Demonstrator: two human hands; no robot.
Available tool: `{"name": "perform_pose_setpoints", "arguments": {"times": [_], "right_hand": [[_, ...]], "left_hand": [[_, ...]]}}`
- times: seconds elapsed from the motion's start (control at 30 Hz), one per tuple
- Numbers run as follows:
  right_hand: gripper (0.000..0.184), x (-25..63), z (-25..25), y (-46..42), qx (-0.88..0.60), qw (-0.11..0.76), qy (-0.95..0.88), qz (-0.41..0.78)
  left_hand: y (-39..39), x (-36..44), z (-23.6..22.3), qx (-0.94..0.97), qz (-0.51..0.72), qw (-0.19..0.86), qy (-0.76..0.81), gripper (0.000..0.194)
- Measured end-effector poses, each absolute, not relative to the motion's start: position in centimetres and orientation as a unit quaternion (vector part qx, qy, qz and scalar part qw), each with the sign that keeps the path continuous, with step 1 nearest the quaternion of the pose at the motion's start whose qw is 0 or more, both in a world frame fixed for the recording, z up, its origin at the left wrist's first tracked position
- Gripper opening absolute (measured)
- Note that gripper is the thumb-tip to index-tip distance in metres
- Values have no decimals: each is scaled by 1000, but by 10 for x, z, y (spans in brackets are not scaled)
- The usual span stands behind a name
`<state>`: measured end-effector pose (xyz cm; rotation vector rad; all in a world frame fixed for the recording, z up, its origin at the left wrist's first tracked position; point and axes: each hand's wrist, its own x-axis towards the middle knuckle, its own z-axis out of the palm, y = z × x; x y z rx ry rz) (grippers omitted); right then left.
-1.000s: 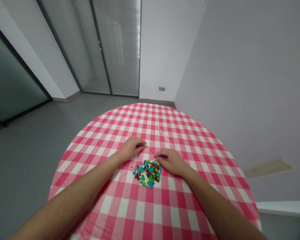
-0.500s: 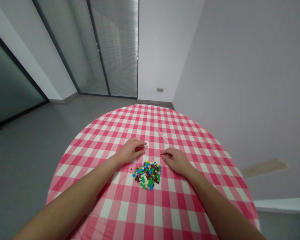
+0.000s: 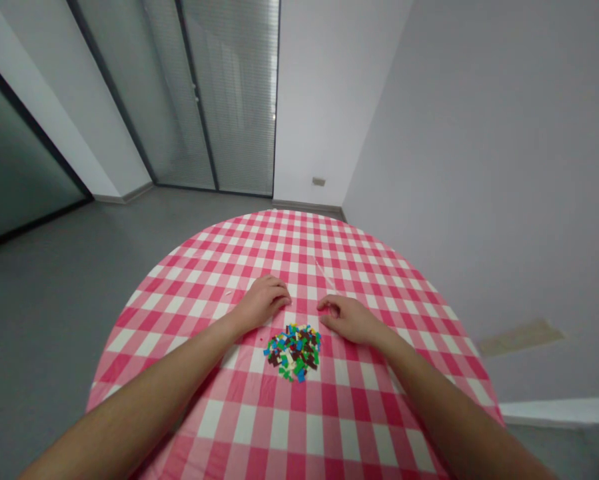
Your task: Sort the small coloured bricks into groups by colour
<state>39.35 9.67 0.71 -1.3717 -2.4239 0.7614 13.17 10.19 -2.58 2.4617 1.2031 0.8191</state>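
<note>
A pile of small building bricks (image 3: 293,352) in blue, green, dark brown, cream and yellow lies on the pink-and-white checked tablecloth (image 3: 259,427). Just beyond the pile's upper left, my left hand (image 3: 264,300) rests low over the cloth with its fingers curled together. Whatever those fingertips may hold is hidden. To the upper right of the pile is my right hand (image 3: 346,317), its fingers bent and a gap showing between thumb and forefinger. Nothing shows in that gap. The two hands face each other, apart.
A tiny red piece (image 3: 261,339) lies left of the pile, and a small white scrap (image 3: 228,293) sits left of my left hand. The round table stands near a grey wall (image 3: 479,167). Behind it are glass panels (image 3: 234,120) with blinds.
My left hand's fingers have curled down and in, closing the gap seen earlier. The right hand has shifted slightly left, its thumb and forefinger a little further apart. The pile looks the same.
</note>
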Motion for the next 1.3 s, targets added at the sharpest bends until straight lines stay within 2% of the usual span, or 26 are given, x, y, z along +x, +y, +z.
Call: {"name": "perform_pose_setpoints", "arguments": {"times": [0.1, 0.2, 0.37, 0.67, 0.87, 1.07, 1.3], "right_hand": [[18, 380, 18, 108, -461, 116, -845, 243], [20, 358, 18, 120, -436, 161, -864, 191], [22, 324, -6, 133, -378, 235, -856, 264], [15, 320, -18, 135, -369, 187, -886, 210], [15, 319, -20, 134, -387, 228, -875, 180], [18, 318, -22, 136, -396, 186, -887, 151], [23, 324, -19, 138, -419, 232, -866, 143]], "left_hand": [[102, 131, -24, 811, 319, 172, 460, 18], [101, 130, -24, 757, 357, 204, 508, 18], [102, 128, -25, 727, 372, 202, 541, 14], [102, 129, -28, 737, 344, 169, 557, 15], [102, 130, -32, 756, 324, 147, 550, 19], [107, 129, -37, 785, 307, 112, 526, 21], [105, 128, -32, 782, 301, 97, 537, 23]]}}
